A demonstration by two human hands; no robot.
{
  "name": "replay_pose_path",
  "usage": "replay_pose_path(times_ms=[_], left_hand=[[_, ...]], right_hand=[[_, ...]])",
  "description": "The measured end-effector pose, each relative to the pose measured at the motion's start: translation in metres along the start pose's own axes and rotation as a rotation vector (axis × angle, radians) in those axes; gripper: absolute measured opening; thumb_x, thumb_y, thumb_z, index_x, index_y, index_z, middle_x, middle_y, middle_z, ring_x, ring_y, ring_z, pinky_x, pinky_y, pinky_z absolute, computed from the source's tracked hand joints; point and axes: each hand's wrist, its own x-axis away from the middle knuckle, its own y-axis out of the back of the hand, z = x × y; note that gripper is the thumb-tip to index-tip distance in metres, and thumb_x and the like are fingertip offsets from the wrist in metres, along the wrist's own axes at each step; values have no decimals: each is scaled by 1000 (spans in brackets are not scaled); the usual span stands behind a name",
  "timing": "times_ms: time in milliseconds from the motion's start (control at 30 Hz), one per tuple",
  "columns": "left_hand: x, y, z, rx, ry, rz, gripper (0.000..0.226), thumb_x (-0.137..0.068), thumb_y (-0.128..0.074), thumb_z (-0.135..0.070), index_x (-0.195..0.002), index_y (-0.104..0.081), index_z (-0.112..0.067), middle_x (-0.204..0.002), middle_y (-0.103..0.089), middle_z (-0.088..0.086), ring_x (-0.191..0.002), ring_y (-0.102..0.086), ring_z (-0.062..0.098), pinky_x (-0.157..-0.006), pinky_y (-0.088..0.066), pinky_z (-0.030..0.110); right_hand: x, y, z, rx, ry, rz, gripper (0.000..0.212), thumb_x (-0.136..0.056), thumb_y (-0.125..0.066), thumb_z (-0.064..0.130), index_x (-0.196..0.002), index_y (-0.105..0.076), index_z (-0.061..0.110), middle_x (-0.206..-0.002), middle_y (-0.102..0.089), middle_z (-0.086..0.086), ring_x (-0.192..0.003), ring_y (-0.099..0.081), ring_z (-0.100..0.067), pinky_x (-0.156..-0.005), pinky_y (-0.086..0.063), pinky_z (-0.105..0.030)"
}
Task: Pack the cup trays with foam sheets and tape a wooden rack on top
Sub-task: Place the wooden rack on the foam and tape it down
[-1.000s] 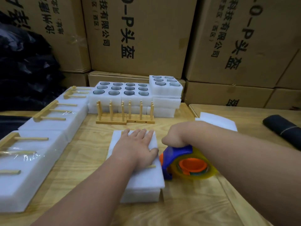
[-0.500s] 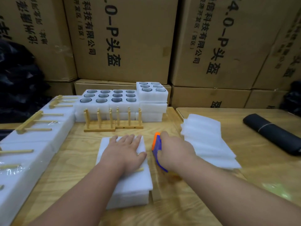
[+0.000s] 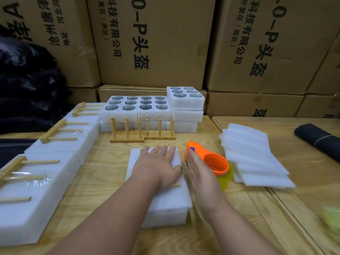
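Left hand (image 3: pixel 158 165): mine, fingers flat, pressing the wooden rack (image 3: pixel 175 185) onto the foam pack (image 3: pixel 165 201), as a second ago.
Right hand (image 3: pixel 199 173): now fingers straight along the pack's right edge; grip on the tape dispenser (image 3: pixel 211 162) released.
Tape dispenser: lying just beside my right hand on the counter (image 3: pixel 103 173).
Foam sheets (image 3: pixel 252 157): stacked right.
Meaning: probably smoothing tape down the side.

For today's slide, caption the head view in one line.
Left hand presses foam pack; right hand beside tape dispenser.
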Motion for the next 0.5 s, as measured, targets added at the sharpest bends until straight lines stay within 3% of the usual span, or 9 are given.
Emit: replay_pose_path(times_ms=[133,267,300,400,500], left_hand=[[1,-1,-1,19,4,-13,75,-99,-17,-63,-164,1,-29,-173,-5,0,-158,-3,16,-126,2,50],[1,1,-1,27,7,-11,74,-100,-18,-61,-164,0,-29,-173,-5,1,-158,-4,17,-126,2,51],[2,2,-1,22,8,-12,74,-100,-18,-60,-164,0,-28,-173,-5,1,-158,-3,17,-126,2,51],[3,3,-2,24,3,0,71,-102,-17,-57,-164,0,-28,-173,-3,0,-158,-2,16,-126,2,50],[1,13,1,142,-16,5,62,-107,-21,-47,-164,-8,-27,-173,-1,-4,-158,5,16,-126,3,51]], right_hand=[[6,-9,-19,-193,-102,-1,48,-108,-44,36,-147,-47,8,-146,-54,-17,-135,-53,-33,-114,-40,-52],[3,-21,-21,-956,-348,207,72,-91,-43,61,-150,-46,20,-150,-54,-13,-142,-47,-31,-123,-24,-50],[0,-23,-21,-1031,-370,216,77,-87,-43,63,-151,-46,20,-151,-53,-14,-143,-45,-32,-124,-22,-50],[-14,-28,-23,-1047,-358,115,77,-90,-39,62,-152,-44,17,-153,-50,-16,-143,-43,-34,-123,-24,-50],[-28,-28,-31,-934,-397,-91,71,-103,-27,60,-156,-36,14,-156,-47,-11,-142,-46,-31,-114,-37,-46]])
